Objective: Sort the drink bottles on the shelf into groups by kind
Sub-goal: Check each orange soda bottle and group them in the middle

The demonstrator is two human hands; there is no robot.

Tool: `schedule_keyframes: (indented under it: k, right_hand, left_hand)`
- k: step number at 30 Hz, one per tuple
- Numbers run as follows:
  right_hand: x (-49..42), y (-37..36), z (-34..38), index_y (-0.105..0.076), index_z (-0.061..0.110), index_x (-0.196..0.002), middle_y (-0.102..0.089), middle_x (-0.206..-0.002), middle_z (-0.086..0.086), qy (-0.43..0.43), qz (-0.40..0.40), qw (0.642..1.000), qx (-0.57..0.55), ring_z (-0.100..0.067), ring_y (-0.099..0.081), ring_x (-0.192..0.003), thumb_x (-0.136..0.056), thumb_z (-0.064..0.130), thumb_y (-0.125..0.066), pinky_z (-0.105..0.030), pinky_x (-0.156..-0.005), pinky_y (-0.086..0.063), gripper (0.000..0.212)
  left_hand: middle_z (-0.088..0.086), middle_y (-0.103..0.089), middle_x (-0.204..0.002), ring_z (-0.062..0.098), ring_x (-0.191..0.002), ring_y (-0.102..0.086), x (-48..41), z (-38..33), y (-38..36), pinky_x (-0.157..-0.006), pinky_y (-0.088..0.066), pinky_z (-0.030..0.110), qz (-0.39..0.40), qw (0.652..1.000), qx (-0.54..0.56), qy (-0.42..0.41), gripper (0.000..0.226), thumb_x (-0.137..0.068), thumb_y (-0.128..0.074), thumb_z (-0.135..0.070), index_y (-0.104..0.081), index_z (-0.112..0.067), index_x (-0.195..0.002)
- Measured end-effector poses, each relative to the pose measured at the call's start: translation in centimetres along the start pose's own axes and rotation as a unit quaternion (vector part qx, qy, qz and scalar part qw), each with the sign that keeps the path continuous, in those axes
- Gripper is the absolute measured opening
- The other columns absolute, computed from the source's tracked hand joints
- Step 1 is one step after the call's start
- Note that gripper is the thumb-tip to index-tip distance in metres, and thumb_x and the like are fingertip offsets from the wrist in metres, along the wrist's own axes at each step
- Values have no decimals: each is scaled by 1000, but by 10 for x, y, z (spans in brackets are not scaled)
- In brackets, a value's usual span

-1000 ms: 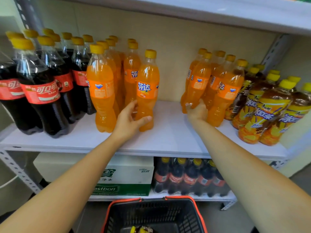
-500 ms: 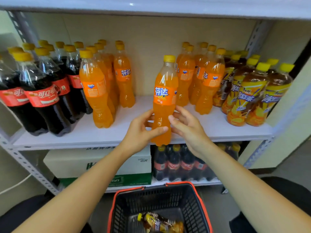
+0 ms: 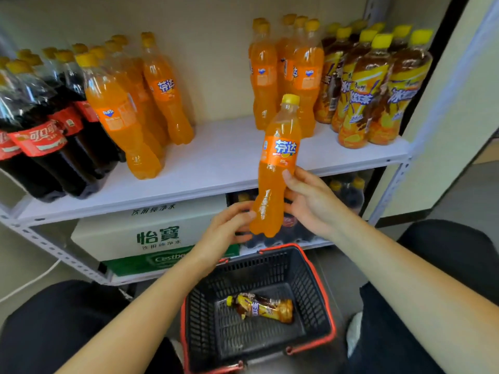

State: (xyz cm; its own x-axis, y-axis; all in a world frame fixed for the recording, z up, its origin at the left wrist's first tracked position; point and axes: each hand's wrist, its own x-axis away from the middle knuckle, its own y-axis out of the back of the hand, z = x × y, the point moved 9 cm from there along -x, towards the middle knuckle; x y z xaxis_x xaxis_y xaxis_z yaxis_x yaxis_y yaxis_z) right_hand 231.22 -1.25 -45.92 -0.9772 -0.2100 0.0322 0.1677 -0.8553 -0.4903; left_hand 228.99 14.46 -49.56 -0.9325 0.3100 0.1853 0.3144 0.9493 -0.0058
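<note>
An orange soda bottle (image 3: 275,168) with a yellow cap hangs upright in front of the white shelf (image 3: 216,168), off its surface. My left hand (image 3: 226,228) grips its lower part from the left, and my right hand (image 3: 310,201) holds its middle from the right. On the shelf stand cola bottles (image 3: 40,125) at the left, a group of orange soda bottles (image 3: 127,109) beside them, a second orange soda group (image 3: 283,74) right of centre, and iced tea bottles (image 3: 378,85) at the far right.
A black basket with a red rim (image 3: 326,298) sits below my hands, one iced tea bottle (image 3: 262,307) lying in it. Under the shelf are a white and green water carton (image 3: 151,236) and more dark bottles (image 3: 348,193). A wall stands right.
The orange bottle has come off the shelf and moved toward me and lower, above the basket. Both hands now hold it more closely. The view has tilted downward.
</note>
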Motion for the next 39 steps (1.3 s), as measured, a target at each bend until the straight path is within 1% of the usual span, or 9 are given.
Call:
schedule_keyframes:
  k: [5, 9, 14, 19, 26, 28, 31, 35, 39]
  right_hand:
    - [7, 3, -1, -45, 9, -148, -63, -127, -15, 9, -4, 1000, -12, -29, -66, -112, -99, 24, -54, -47, -95, -56, 52]
    - [6, 7, 1, -47, 15, -148, -65, -123, -12, 24, -23, 999, 18, -27, -67, -110, -105, 21, -51, -45, -102, -53, 43]
    - [4, 14, 1, -60, 18, -136, -72, -116, -6, 0, -42, 998, 49, -25, -66, -112, -99, 34, -59, -47, -105, -50, 40]
    - [5, 20, -2, -59, 16, -136, -71, -124, -12, 1, -65, 997, 30, -30, -67, -119, -85, 38, -70, -48, -100, -55, 57]
    - [2, 21, 7, -51, 7, -136, -69, -114, -13, 15, -59, 997, -38, -30, -68, -109, -94, 34, -63, -46, -93, -59, 52]
    - [0, 20, 7, -57, 11, -129, -70, -110, -11, 8, -39, 999, -30, -28, -68, -108, -97, 36, -59, -45, -93, -58, 40]
    - [1, 18, 4, -63, 19, -127, -72, -115, -10, -16, -35, 999, 23, -27, -68, -112, -90, 50, -61, -47, -100, -54, 49]
    - [3, 19, 3, -61, 16, -133, -70, -126, -14, -18, -42, 999, 19, -30, -67, -118, -91, 46, -63, -45, -98, -56, 52]
    - [3, 23, 6, -58, 5, -133, -67, -123, -19, -6, -70, 997, -12, -33, -66, -114, -100, 36, -59, -45, -94, -57, 45]
  left_hand:
    - [20, -67, -131, 35, -114, -69, 0, 21, -21, -90, -59, 40, 90, 980, 168, 55, 54, -91, -61, -34, -55, -12, -140]
    - [17, -70, -127, 33, -113, -70, -3, 22, -20, -87, -59, 33, 86, 984, 156, 12, 40, -93, -66, -26, -61, -13, -130]
    - [4, -74, -120, 30, -113, -71, -6, 24, -12, -94, -59, 39, 29, 997, 73, -23, 50, -84, -76, -28, -63, -19, -132]
    - [0, -75, -117, 20, -109, -72, -4, 24, -13, -98, -56, 36, 14, 999, -34, -33, 61, -72, -80, -53, -66, -27, -126]
    - [23, -64, -134, 47, -120, -63, -1, 29, -33, -102, -55, 50, 128, 967, 215, 49, 55, -91, -67, -30, -48, -9, -138]
    - [22, -64, -134, 43, -121, -64, -1, 26, -32, -97, -58, 46, 124, 969, 211, 33, 57, -91, -69, -24, -49, -7, -141]
    - [15, -68, -130, 34, -118, -67, -1, 20, -27, -90, -59, 37, 89, 986, 140, -7, 59, -85, -78, -23, -56, -10, -137]
    - [8, -72, -123, 28, -114, -70, 1, 16, -27, -89, -58, 33, 88, 993, 70, -25, 63, -76, -83, -33, -60, -16, -132]
    - [11, -71, -121, 30, -109, -70, -1, 16, -31, -91, -59, 42, 103, 984, 145, 10, 61, -76, -77, -34, -55, -9, -127]
